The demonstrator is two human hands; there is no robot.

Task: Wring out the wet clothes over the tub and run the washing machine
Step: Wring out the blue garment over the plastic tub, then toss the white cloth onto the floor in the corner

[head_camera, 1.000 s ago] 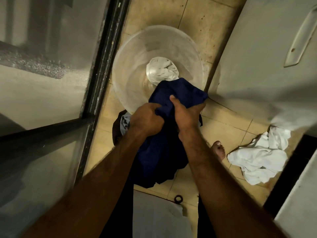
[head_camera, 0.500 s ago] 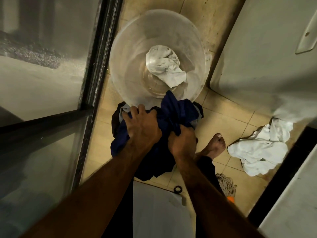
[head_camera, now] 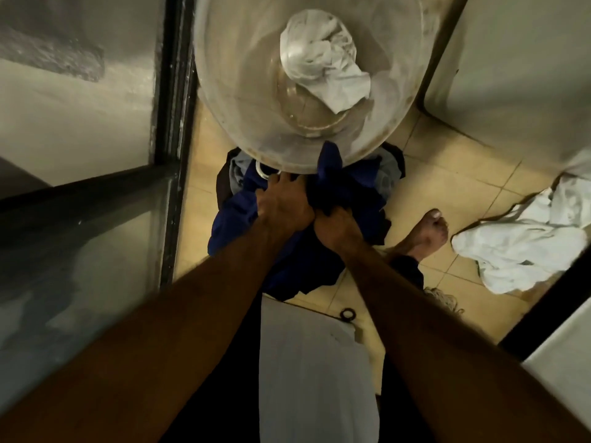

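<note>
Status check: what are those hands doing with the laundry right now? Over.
Left hand and right hand both grip the blue cloth. Cloth bunched at the tub near rim. White cloth lies in the tub.

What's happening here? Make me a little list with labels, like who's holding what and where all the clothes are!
Left hand: grips the dark blue cloth
Right hand: grips the same cloth, close beside the other hand
Tub: clear round plastic tub on the tan tiled floor, just ahead of the hands
In the tub: one crumpled white cloth
On the floor: a white cloth heap at the right, near a bare foot
</note>
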